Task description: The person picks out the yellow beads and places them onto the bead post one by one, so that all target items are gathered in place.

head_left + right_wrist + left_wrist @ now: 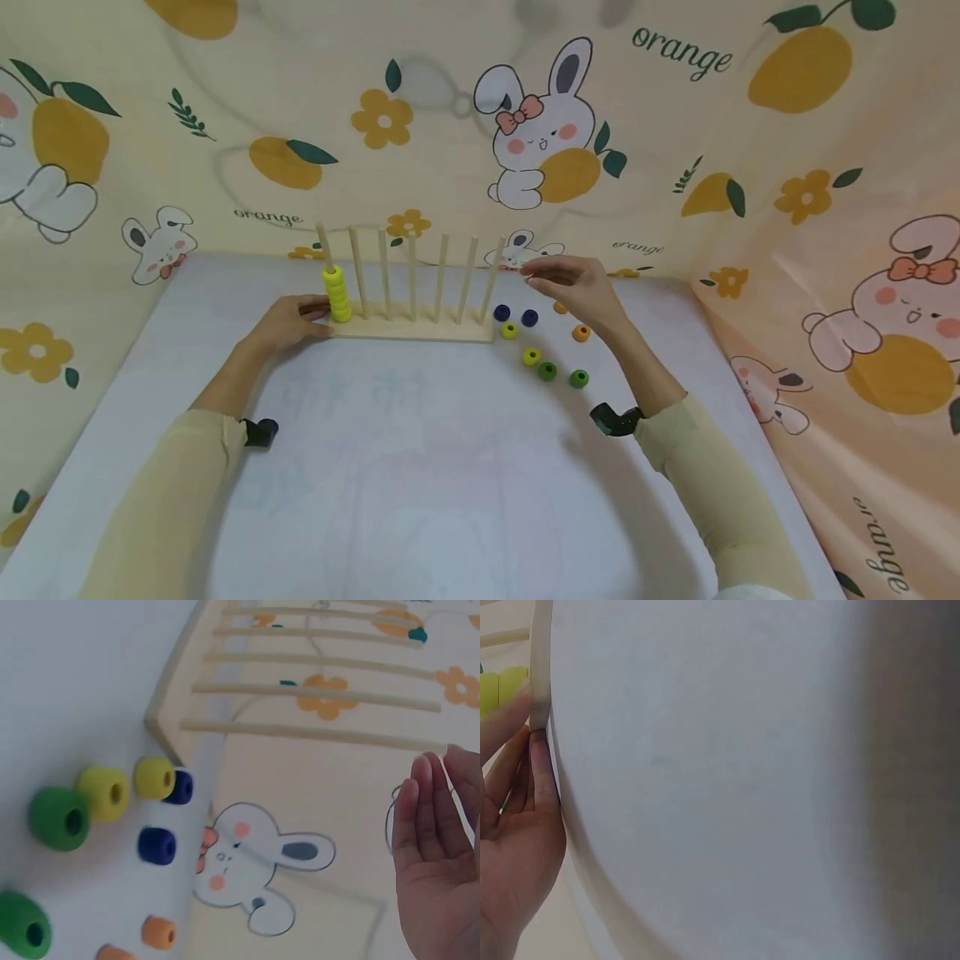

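Observation:
A wooden peg rack [412,332] stands on the table, with a row of upright pegs. Yellow beads [337,293] are stacked on its leftmost peg; the other pegs are bare. My left hand [288,321] grips the left end of the base, thumb at the front corner and fingers behind. In the left wrist view that hand [525,825] has its fingertips on the base end. My right hand [573,287] is raised just right of the rightmost peg. Its fingers [424,817] are nearly straight and close together in the right wrist view, and no bead shows between them.
Loose beads lie right of the rack: dark blue ones [530,317], yellow ones [532,357], green ones [579,379] and orange ones [581,333]. Behind the white table [420,483] hangs a printed cloth [435,50], which also runs along the right side.

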### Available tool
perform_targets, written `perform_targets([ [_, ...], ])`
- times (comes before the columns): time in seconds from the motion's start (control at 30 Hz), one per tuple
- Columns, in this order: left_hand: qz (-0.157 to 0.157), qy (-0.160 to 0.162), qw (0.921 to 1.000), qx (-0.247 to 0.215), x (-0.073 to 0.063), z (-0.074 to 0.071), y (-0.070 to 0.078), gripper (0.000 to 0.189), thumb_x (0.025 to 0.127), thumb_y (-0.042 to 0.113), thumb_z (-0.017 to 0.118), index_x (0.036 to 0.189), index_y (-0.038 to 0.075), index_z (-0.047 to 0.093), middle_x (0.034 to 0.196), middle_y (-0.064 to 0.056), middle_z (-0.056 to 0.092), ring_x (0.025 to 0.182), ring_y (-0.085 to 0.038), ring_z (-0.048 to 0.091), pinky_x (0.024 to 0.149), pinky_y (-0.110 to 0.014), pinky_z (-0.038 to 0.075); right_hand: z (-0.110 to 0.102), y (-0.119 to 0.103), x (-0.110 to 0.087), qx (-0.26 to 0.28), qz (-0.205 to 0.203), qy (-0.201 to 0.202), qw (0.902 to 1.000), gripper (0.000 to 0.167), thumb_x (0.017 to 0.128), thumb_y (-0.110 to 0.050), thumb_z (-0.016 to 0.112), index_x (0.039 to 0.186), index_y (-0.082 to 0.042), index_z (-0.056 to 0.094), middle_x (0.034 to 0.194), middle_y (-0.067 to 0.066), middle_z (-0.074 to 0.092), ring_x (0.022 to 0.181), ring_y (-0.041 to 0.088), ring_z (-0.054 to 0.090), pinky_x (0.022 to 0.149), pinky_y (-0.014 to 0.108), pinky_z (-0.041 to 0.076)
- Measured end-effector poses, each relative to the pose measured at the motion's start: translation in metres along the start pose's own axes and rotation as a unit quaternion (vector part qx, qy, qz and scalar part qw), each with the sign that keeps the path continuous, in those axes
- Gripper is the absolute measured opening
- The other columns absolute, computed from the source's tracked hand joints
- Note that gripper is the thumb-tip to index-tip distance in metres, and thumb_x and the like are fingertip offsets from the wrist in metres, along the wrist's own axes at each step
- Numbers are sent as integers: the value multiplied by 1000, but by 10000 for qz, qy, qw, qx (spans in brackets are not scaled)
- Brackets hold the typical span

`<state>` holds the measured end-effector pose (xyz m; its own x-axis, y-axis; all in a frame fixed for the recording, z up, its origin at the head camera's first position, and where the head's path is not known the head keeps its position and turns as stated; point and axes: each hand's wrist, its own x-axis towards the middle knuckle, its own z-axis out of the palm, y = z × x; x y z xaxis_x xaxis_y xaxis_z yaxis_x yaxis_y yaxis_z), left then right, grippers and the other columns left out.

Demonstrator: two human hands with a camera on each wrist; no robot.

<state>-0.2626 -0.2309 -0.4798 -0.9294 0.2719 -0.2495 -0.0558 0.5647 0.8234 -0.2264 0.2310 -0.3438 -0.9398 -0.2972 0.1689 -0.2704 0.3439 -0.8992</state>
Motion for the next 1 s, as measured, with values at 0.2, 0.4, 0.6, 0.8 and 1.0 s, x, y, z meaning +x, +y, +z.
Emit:
perform_targets([
  [0.2, -55, 9, 10000, -18, -2, 0, -1, 74, 88, 13, 77, 147, -7, 39, 149, -24, 44, 137, -36, 44, 116, -45, 33, -2, 5, -17, 35, 276, 55, 9996, 27, 92, -12, 72, 116, 0, 71, 116, 17, 70, 102, 21, 69, 86, 23, 56],
  [0.4, -12, -5, 10000, -66, 0, -2, 3, 72, 89, 10, 75, 148, -6, 38, 149, -24, 44, 137, -36, 44, 116, -45, 34, -2, 18, -30, 94, 239, 126, 9996, 26, 92, -2, 69, 116, 7, 68, 116, 23, 69, 100, 15, 69, 85, 21, 56],
  [0.6, -139, 25, 9998, -102, 0, 0, 3, 72, 89, 11, 75, 148, -6, 38, 150, -23, 43, 137, -35, 44, 116, -46, 33, 0, 58, -39, 25, 586, 215, 9980, 26, 92, -8, 71, 117, 1, 71, 120, 25, 67, 99, 17, 70, 82, 21, 56],
  [0.8, -122, 58, 9996, -241, 0, -1, 1, 75, 87, 10, 77, 148, -6, 38, 149, -24, 44, 136, -36, 45, 115, -46, 34, 4, 76, -51, -14, 704, 168, 9974, 29, 92, -16, 73, 118, -3, 71, 119, 22, 68, 99, 15, 69, 83, 20, 56],
  [1.0, -98, -11, 9997, -241, 1, 0, 0, 74, 87, 9, 76, 148, -7, 37, 150, -24, 43, 138, -36, 43, 117, -45, 32, 9, 87, -64, -99, 826, 101, 9965, 31, 93, -10, 70, 122, -2, 68, 122, 22, 66, 105, 25, 68, 83, 18, 55],
])
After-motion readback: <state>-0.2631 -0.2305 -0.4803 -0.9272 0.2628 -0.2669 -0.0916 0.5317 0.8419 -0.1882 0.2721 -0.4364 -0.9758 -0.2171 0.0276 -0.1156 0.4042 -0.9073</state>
